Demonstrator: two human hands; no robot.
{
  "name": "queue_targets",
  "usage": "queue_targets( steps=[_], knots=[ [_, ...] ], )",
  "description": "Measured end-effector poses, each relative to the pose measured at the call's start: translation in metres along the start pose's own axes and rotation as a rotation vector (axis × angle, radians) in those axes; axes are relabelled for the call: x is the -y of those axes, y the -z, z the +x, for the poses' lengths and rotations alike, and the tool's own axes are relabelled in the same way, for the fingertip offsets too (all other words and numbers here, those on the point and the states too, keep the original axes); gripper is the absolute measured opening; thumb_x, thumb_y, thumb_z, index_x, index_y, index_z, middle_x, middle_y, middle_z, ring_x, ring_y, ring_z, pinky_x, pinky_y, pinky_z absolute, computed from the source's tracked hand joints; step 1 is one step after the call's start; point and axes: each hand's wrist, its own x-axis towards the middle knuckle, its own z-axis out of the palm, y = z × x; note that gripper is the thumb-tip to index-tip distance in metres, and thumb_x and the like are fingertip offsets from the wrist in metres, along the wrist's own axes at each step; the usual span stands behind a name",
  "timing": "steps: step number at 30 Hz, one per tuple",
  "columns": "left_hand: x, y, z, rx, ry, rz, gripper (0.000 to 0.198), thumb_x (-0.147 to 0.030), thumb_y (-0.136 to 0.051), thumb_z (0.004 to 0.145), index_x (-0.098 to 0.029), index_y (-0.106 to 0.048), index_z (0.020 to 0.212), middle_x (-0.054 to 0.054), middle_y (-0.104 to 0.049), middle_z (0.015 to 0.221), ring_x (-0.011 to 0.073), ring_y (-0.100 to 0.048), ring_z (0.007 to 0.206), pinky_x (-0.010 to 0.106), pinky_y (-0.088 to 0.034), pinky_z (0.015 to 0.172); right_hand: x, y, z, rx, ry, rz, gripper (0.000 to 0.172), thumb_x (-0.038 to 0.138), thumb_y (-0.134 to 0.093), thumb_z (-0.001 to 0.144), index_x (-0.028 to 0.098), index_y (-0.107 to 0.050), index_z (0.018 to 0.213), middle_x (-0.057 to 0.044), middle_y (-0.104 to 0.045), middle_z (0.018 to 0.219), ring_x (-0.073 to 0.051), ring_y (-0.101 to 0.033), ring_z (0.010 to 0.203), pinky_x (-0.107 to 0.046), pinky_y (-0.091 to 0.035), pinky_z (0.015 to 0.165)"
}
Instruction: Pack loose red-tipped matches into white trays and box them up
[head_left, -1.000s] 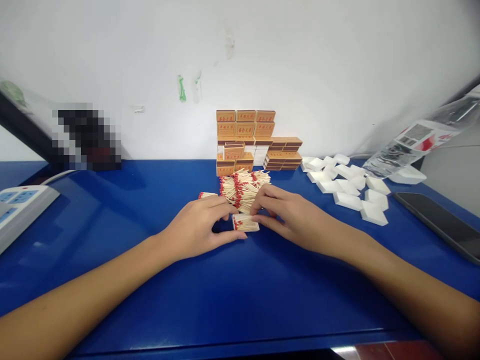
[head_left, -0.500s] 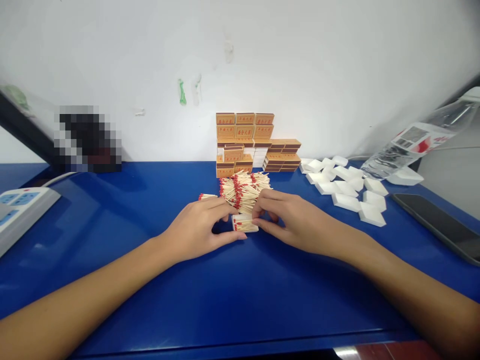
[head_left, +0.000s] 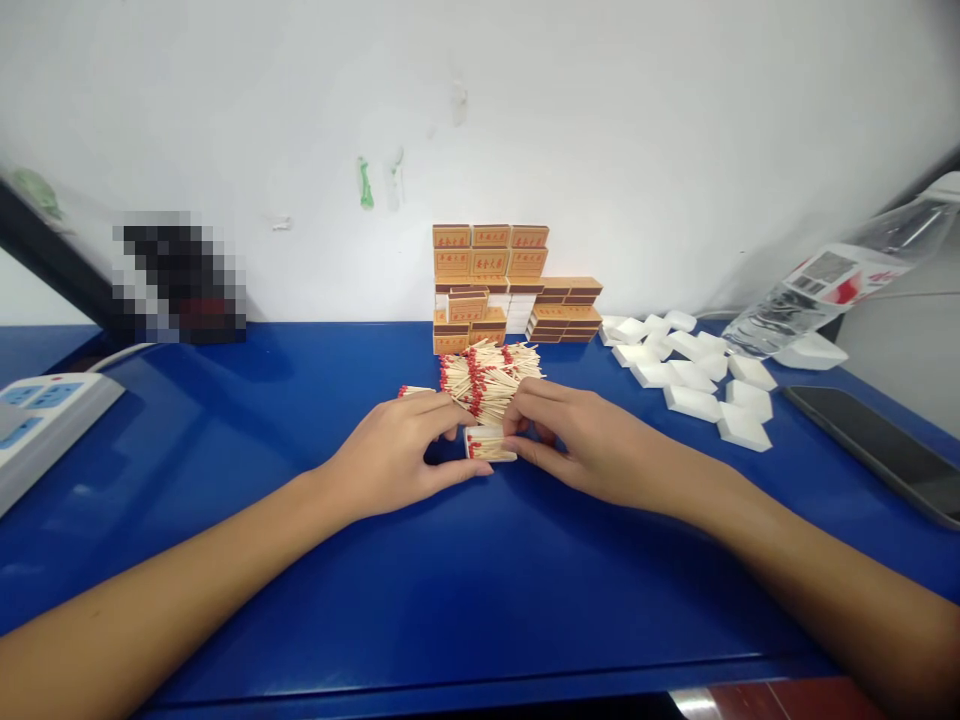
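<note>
A small white matchbox tray (head_left: 495, 433) lies on the blue table with some red-headed matches (head_left: 486, 449) inside it. My left hand (head_left: 394, 455) steadies the tray from its left, fingers curled at the far side and thumb along the near side. At the tray's right end, my right hand (head_left: 592, 440) has thumb and fingertips pinched together over the match ends; exactly how many matches it grips is hidden. Right behind both hands sits a big heap of loose matches (head_left: 491, 375). A few more matches (head_left: 414, 391) lie beyond my left knuckles.
Stacked orange matchboxes (head_left: 490, 264) stand against the wall behind the heap. White empty trays (head_left: 694, 377) are scattered to the right, near a tilted plastic bottle (head_left: 832, 275) and a dark phone (head_left: 877, 450). On the left edge is a power strip (head_left: 52, 425).
Both hands stay almost in place around the tray. My right fingertips have shifted very slightly over the match ends.
</note>
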Motion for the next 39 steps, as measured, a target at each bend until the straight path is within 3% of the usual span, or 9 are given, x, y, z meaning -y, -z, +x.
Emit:
queue_targets(
  steps=[15,21,39],
  knots=[
    [0.000,0.000,0.000,0.004,-0.005,-0.004,0.038,-0.052,-0.074,0.094,-0.018,-0.069,0.110,0.002,-0.069,0.092,0.0174,-0.065,0.083,0.031,-0.050,0.075,-0.003,-0.004,0.001,-0.004,0.002,0.005,0.009,0.023,-0.059,0.104,0.019,-0.060,0.096,-0.007,-0.067,0.104,-0.019,-0.061,0.084,-0.031,-0.046,0.074],
    [-0.001,0.001,0.000,0.005,-0.016,0.013,0.036,-0.052,-0.072,0.095,-0.019,-0.069,0.108,0.003,-0.070,0.092,0.0180,-0.065,0.083,0.031,-0.050,0.074,0.004,-0.007,0.000,-0.047,0.015,0.031,0.010,0.023,-0.059,0.104,0.019,-0.065,0.098,-0.006,-0.067,0.104,-0.016,-0.061,0.079,-0.030,-0.045,0.071],
    [-0.002,0.000,-0.001,-0.020,-0.022,0.016,0.040,-0.052,-0.074,0.094,-0.017,-0.068,0.113,0.005,-0.073,0.094,0.0196,-0.069,0.085,0.033,-0.053,0.074,0.006,-0.001,-0.001,-0.005,0.066,0.130,0.017,0.026,-0.060,0.104,0.019,-0.076,0.099,-0.005,-0.065,0.098,-0.015,-0.061,0.080,-0.030,-0.047,0.073]
  ],
)
